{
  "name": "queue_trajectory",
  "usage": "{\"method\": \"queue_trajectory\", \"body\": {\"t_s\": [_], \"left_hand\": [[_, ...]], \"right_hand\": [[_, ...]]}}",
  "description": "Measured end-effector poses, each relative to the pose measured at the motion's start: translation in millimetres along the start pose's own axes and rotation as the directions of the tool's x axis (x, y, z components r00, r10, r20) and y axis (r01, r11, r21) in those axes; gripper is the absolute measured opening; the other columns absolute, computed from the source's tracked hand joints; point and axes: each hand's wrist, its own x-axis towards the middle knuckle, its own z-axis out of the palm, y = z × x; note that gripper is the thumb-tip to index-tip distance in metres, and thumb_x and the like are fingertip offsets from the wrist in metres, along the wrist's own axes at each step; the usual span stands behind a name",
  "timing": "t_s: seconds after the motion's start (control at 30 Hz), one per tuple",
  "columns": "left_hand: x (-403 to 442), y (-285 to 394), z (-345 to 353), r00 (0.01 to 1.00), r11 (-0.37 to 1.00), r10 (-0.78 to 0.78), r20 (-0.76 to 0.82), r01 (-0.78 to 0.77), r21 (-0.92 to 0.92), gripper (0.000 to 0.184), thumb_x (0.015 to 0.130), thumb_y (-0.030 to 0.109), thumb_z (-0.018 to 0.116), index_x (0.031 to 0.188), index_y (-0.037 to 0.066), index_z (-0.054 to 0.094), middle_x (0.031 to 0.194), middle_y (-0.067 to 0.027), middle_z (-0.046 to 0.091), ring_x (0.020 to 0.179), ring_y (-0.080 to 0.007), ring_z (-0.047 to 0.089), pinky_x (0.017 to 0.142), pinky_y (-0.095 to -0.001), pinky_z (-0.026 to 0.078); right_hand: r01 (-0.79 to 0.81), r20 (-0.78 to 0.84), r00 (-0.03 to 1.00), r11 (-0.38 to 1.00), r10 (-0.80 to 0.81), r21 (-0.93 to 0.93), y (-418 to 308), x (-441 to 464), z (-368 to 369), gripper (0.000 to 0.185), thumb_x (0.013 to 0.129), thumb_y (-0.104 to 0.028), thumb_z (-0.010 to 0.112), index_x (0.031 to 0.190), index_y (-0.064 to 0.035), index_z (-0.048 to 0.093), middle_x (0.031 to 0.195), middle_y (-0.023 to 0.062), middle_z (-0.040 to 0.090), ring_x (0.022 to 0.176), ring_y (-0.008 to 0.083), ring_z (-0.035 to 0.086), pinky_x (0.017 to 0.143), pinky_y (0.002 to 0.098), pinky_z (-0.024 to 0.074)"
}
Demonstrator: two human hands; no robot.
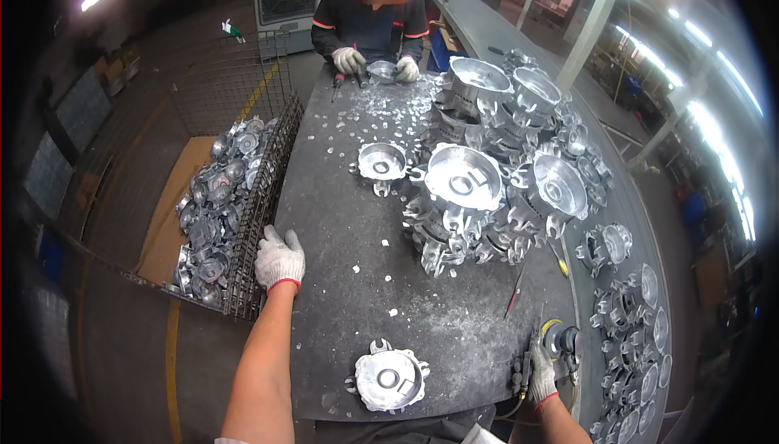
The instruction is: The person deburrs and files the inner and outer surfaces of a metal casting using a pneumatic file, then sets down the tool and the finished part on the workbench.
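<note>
My left hand (280, 258), in a white knit glove with a red cuff, rests on the table's left edge beside the wire cage (284, 148). Its fingers are apart and hold nothing. At the lower right, my right hand (542, 374), gloved the same way, closes around a slim air tool (525, 369) with a hose; its fingers are partly hidden. Just right of it lies a round air sander (560, 340) with a yellow rim. A cast metal housing (389, 378) lies face up on the dark table (341, 282) in front of me.
Stacked metal housings (464, 176) crowd the table's right half, with a single housing (381, 162) beside them. A red-handled tool (514, 294) lies nearby. Across the table, a co-worker (373, 22) handles a part amid metal scraps. More castings (641, 347) line the right conveyor.
</note>
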Motion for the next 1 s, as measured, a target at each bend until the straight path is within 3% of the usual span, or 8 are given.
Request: {"method": "queue_trajectory", "body": {"t_s": [0.4, 0.87, 1.0], "left_hand": [[0.4, -1.7, 4.0, 1.0, 1.0, 0.005, -0.01, -0.005, -0.002, 0.053, 0.1, 0.048, 0.049, 0.134, 0.007, 0.048, 0.116, -0.0233, 0.066, 0.104, -0.0428, 0.068, 0.086, -0.0538, 0.056], [-4.8, 3.2, -6.1, 0.999, 0.999, -0.024, 0.038, 0.025, -0.026, 0.058, 0.1, 0.049, 0.048, 0.141, 0.008, 0.047, 0.121, -0.0249, 0.064, 0.108, -0.0432, 0.066, 0.091, -0.0528, 0.054], [-2.9, -0.6, 2.0, 1.0, 1.0, 0.002, -0.019, -0.002, -0.002, 0.054, 0.1, 0.048, 0.049, 0.137, 0.008, 0.048, 0.115, -0.0228, 0.067, 0.103, -0.0421, 0.069, 0.085, -0.0534, 0.056]], "right_hand": [[-0.022, -0.052, 0.998, 1.0, 0.022, -0.013, 1.3, 6.0, -4.0, 0.035, 0.097, -0.047, 0.063, 0.106, -0.0146, 0.053, 0.068, 0.0089, 0.062, 0.042, 0.0253, 0.056, 0.035, 0.0407, 0.0462], [0.025, 0.027, 0.999, 0.999, -0.024, -0.025, -1.1, 0.2, 1.3, 0.034, 0.098, -0.048, 0.061, 0.108, -0.0162, 0.052, 0.068, 0.0085, 0.06, 0.043, 0.0242, 0.055, 0.035, 0.039, 0.0448], [0.015, 0.047, 0.999, 1.0, -0.014, -0.022, -1.9, -0.1, 1.9, 0.036, 0.098, -0.049, 0.062, 0.108, -0.0163, 0.052, 0.068, 0.0084, 0.06, 0.044, 0.0245, 0.056, 0.035, 0.0392, 0.0451]]}}
